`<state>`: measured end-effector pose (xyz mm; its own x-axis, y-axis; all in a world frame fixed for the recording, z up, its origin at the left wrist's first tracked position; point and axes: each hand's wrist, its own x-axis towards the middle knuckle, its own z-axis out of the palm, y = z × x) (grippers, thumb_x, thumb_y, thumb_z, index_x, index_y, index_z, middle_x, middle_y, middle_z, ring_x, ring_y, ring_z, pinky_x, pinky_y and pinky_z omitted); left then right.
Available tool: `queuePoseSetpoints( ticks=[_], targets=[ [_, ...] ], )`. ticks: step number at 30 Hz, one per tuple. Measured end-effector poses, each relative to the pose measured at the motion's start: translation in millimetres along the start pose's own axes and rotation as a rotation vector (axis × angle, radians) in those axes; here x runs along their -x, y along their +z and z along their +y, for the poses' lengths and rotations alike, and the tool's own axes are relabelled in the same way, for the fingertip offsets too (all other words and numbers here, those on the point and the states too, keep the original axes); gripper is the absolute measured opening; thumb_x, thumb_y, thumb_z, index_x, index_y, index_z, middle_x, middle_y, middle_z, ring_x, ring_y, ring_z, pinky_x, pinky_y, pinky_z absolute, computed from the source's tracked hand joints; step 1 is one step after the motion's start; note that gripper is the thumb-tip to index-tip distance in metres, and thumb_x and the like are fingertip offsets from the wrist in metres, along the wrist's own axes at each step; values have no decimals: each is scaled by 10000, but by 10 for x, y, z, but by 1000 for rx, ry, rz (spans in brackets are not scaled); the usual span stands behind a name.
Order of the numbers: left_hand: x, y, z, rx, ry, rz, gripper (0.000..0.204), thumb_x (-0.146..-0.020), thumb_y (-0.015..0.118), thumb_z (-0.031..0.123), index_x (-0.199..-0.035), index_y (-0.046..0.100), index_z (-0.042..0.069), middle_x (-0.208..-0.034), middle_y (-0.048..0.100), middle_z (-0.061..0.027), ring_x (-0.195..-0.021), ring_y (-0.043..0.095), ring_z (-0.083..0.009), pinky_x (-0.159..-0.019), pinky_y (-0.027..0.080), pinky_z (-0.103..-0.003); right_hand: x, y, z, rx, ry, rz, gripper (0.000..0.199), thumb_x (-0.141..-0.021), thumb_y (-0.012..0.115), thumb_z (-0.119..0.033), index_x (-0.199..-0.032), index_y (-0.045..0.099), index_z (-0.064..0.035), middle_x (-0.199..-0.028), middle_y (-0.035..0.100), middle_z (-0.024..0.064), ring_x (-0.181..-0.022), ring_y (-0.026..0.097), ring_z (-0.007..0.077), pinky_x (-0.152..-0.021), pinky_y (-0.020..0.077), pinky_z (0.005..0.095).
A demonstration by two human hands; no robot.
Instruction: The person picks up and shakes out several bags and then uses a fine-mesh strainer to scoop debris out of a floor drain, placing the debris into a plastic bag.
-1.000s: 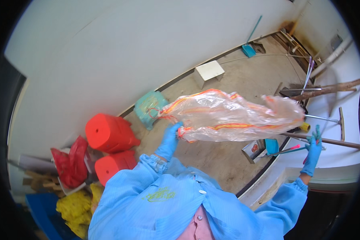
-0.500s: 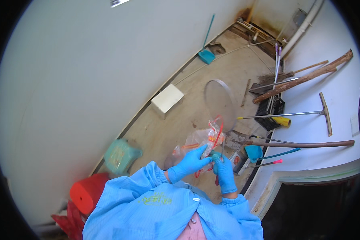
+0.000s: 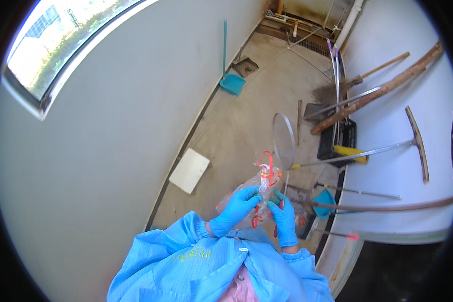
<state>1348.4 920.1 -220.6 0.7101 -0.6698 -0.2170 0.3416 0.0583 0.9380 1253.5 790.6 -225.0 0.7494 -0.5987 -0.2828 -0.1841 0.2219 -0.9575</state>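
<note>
Both my hands wear blue gloves and meet in front of my chest. My left hand (image 3: 239, 207) and my right hand (image 3: 282, 214) pinch the gathered neck of a clear plastic bag with red drawstrings (image 3: 263, 181). The bag is bunched up between them, and a red loop of string stands up above my fingers. The rest of the bag hangs crumpled below my left hand. I wear a light blue coat.
A concrete floor runs between two pale walls. On it lie a white square board (image 3: 189, 170), a round wire sieve (image 3: 284, 141) and a teal dustpan (image 3: 232, 83). Long-handled tools, a wooden pole (image 3: 382, 88) and a black crate (image 3: 341, 138) lean along the right wall.
The bag was spread wide between my outstretched hands a second ago. My hands have come together and the bag is now bunched. My view has swung along the floor.
</note>
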Motion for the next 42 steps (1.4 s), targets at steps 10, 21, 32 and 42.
queuePoseSetpoints(
  ticks=[10,21,32,42],
  targets=[
    [-2753,-292,1174,243,-72,260,226,-859,611,119,-1073,621,46,-936,643,-41,-824,590,-123,-735,480,-270,-2966,31,-912,186,71,-113,252,-819,616,-85,-1061,606,-15,-749,567,-6,-598,476,61,-530,407,220],
    [-6162,-1065,2001,1068,-28,-122,221,-882,523,155,-1061,571,35,-966,618,-88,-905,579,-232,-851,459,-388,-5831,-426,-1413,143,62,401,103,-880,552,-88,-966,596,-52,-872,622,53,-688,572,119,-595,478,254],
    [-8960,-775,3212,447,-276,-598,734,-819,656,367,-1388,355,14,-1319,487,-117,-1167,493,-205,-1002,389,-344,-8369,-299,-2658,-857,-11,304,385,-936,492,-247,-1243,494,-16,-1206,557,133,-1077,559,264,-906,482,412],
    [-11533,-1175,3377,9,-428,-264,504,-840,613,248,-1263,488,4,-1211,559,-116,-1076,533,-187,-912,441,-329,-11208,-66,-4049,-423,-202,53,304,-949,499,-208,-1186,546,-23,-1145,582,84,-1033,563,188,-905,475,335]
  ],
)
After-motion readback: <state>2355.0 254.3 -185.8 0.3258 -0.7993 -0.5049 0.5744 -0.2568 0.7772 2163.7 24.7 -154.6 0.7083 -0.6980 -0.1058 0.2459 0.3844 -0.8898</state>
